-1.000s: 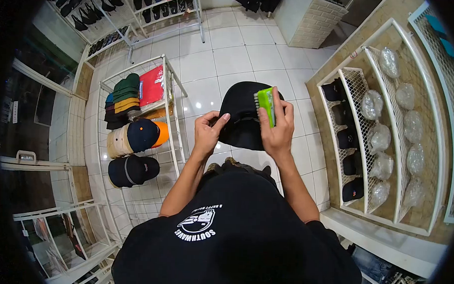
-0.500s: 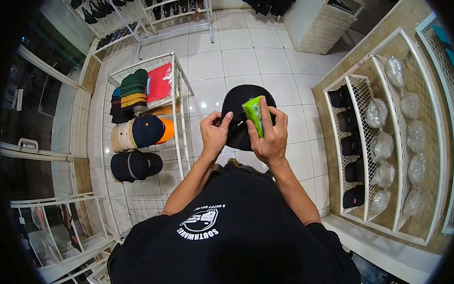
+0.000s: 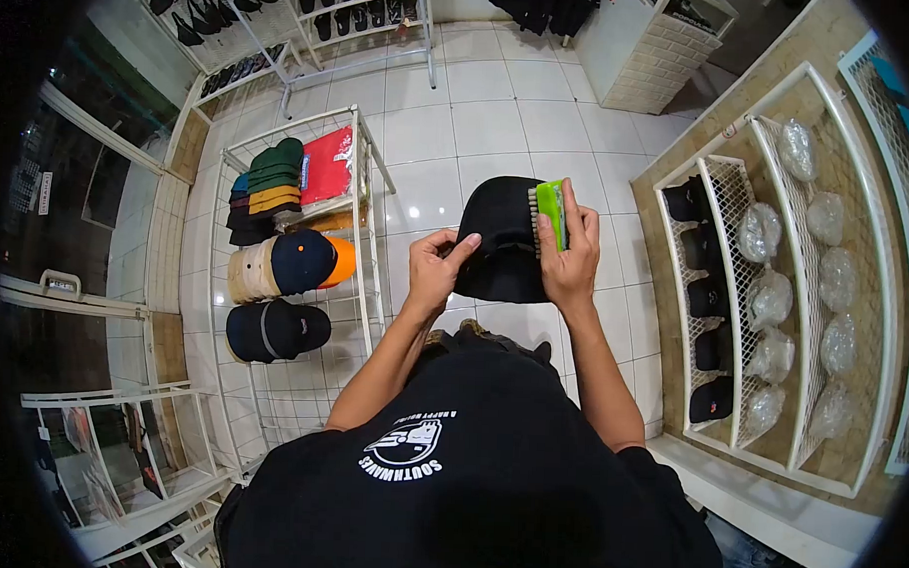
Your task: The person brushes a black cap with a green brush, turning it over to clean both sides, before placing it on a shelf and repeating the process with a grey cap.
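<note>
A black cap [image 3: 499, 217] is held up in front of my chest, over the tiled floor. My left hand [image 3: 437, 273] grips its left edge, thumb on top of the fabric and fingers curled beneath. In my right hand [image 3: 572, 260] is a bright green scrub brush [image 3: 550, 209] with pale bristles. The brush stands on edge at the cap's right side, its bristles facing left against the black fabric. My right fingers lie along the back of the brush and the thumb presses its near face.
To the left, a white wire rack [image 3: 363, 191] carries stacked caps [image 3: 303, 262] and a red packet [image 3: 327, 166]. A white mesh shelf [image 3: 739, 304] on the right holds black caps and plastic-wrapped bundles. Sandals hang on a rack [image 3: 359, 10] at the back.
My right hand has moved the brush to the right, from the middle of the cap to its right side. The left hand keeps its grip on the cap.
</note>
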Demonstrator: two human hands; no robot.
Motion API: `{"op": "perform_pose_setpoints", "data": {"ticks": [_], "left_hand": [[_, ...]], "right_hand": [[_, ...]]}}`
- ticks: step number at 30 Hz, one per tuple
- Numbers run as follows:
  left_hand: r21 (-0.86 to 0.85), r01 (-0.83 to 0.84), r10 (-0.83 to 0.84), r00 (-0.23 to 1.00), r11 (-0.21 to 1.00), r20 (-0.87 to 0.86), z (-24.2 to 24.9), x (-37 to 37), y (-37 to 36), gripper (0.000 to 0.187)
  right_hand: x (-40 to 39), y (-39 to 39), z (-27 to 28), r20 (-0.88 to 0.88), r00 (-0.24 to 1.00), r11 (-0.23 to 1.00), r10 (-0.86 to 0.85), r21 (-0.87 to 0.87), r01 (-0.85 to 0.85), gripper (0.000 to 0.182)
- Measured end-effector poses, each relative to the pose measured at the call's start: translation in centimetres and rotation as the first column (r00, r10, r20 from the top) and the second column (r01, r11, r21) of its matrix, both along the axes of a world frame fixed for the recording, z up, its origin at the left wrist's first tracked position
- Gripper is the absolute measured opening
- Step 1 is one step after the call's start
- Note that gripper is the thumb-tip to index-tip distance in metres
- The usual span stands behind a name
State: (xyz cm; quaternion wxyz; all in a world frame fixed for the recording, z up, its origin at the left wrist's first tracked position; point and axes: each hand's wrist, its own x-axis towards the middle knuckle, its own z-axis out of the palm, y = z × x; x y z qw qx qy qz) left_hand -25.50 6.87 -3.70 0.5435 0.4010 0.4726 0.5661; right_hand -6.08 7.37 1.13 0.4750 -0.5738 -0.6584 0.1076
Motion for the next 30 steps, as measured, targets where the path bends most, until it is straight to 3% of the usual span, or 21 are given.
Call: {"op": "perform_pose_setpoints", "data": {"ticks": [3, 9, 11, 15, 16, 19, 21, 22, 25, 26, 29, 30], "left_hand": [[-0.016, -0.039, 0.039, 0.998, 0.999, -0.051, -0.6, -0.1, 0.2, 0.015], [-0.014, -0.173, 0.163, 0.951, 0.985, -0.264, -0.5, 0.0, 0.3, 0.017], [0.003, -0.009, 0.009, 0.989, 1.0, -0.151, -0.5, -0.7, 0.4, 0.013], [0.051, 0.256, -0.249, 0.962, 0.965, -0.11, -0.7, -1.7, 1.8, 0.02], [-0.027, 0.322, -0.323, 0.945, 0.946, -0.046, 0.2, -1.7, 1.4, 0.026], [-0.059, 0.331, -0.333, 0.942, 0.942, -0.028, 0.3, -1.8, 1.5, 0.025], [-0.032, 0.294, -0.296, 0.954, 0.955, -0.049, 0.1, -1.2, 1.1, 0.025], [-0.004, 0.257, -0.256, 0.964, 0.966, -0.07, 0.0, -0.9, 0.9, 0.025], [0.07, 0.236, -0.226, 0.967, 0.969, -0.121, 0.1, -0.6, 0.7, 0.025], [0.056, 0.218, -0.208, 0.967, 0.974, -0.149, 0.2, -0.6, 0.7, 0.024], [0.024, 0.183, -0.173, 0.959, 0.983, -0.225, 2.8, 0.3, -0.3, 0.028], [0.026, 0.18, -0.17, 0.96, 0.983, -0.225, 2.4, 0.4, -0.2, 0.028]], "right_hand": [[-1.0, -0.9, 0.2, 0.17, 0.985, 0.99, -0.003, 0.14, -0.021, 0.061], [-2.2, -1.2, -0.7, 0.197, 0.98, 0.986, 0.006, 0.165, -0.039, 0.061], [-1.7, -0.8, -0.3, 0.185, 0.983, 0.992, -0.019, 0.13, -0.006, 0.061], [-1.0, -0.4, -0.1, 0.2, 0.978, 0.992, 0.053, 0.104, -0.075, 0.061], [-1.3, -0.5, 0.3, 0.254, 0.963, 0.988, 0.086, 0.103, -0.115, 0.06], [-1.8, -0.6, 0.6, 0.367, 0.923, 0.984, 0.116, 0.087, -0.158, 0.062], [-2.2, -0.9, 0.9, 0.569, 0.821, 0.978, -0.041, 0.191, -0.083, 0.064], [-2.5, -1.0, 0.6, 0.586, 0.808, 0.975, -0.064, 0.208, -0.074, 0.065], [-2.6, -0.2, -0.5, 0.604, 0.797, 0.974, 0.009, 0.176, -0.144, 0.066], [-2.2, 0.5, -0.7, 0.527, 0.85, 0.982, 0.026, 0.145, -0.12, 0.066], [-1.5, 2.1, -1.5, 0.408, 0.9, 0.985, -0.152, 0.142, 0.102, 0.066], [-1.8, 1.9, -1.8, 0.416, 0.908, 0.988, -0.056, 0.154, -0.01, 0.066]]}}
